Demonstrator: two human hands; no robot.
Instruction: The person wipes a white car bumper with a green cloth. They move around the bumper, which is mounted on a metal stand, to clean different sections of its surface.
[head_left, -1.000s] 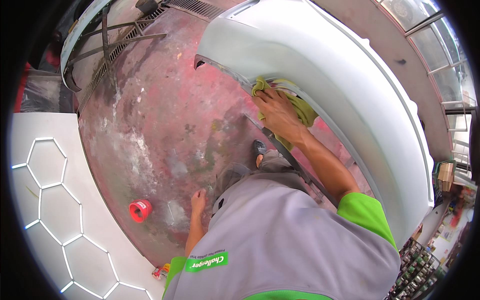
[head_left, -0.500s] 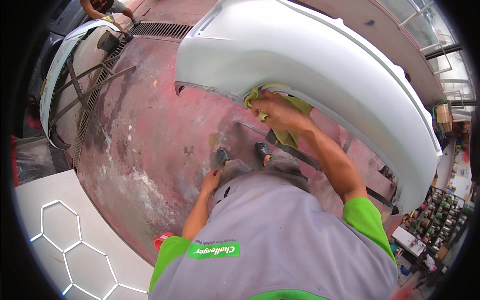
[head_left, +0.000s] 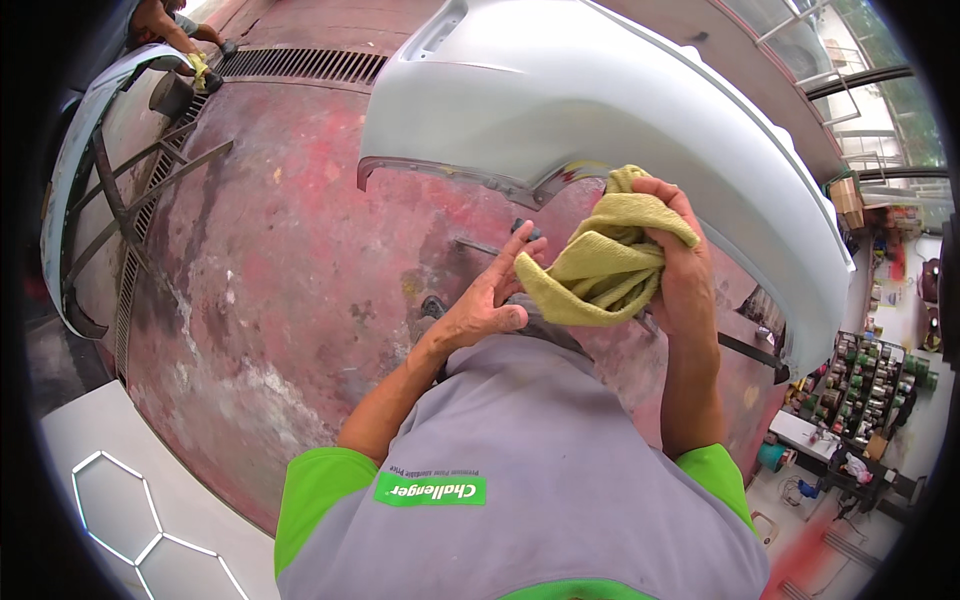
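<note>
A bunched yellow-green cloth (head_left: 600,255) hangs in front of my chest, gripped along its right side by my right hand (head_left: 687,265). My left hand (head_left: 490,300) is raised just left of the cloth with fingers apart; it holds nothing, and I cannot tell whether a fingertip touches the fabric. Beyond both hands a large pale silver car bumper (head_left: 600,95) curves from the upper left to the right. Its lower edge runs behind the cloth, which hides part of it. Dark stand bars (head_left: 750,350) show beneath the bumper.
At the upper left another person (head_left: 165,30) bends by a second pale bumper (head_left: 75,160) on a metal stand (head_left: 120,205). A floor drain grate (head_left: 300,65) crosses the stained red floor (head_left: 290,230). Shelves of cans (head_left: 860,385) stand at the right, a white panel (head_left: 90,420) lower left.
My right hand has drawn the cloth away from the bumper's lower edge toward me. My left hand has risen from beside my leg to near the cloth. The view has shifted slightly.
</note>
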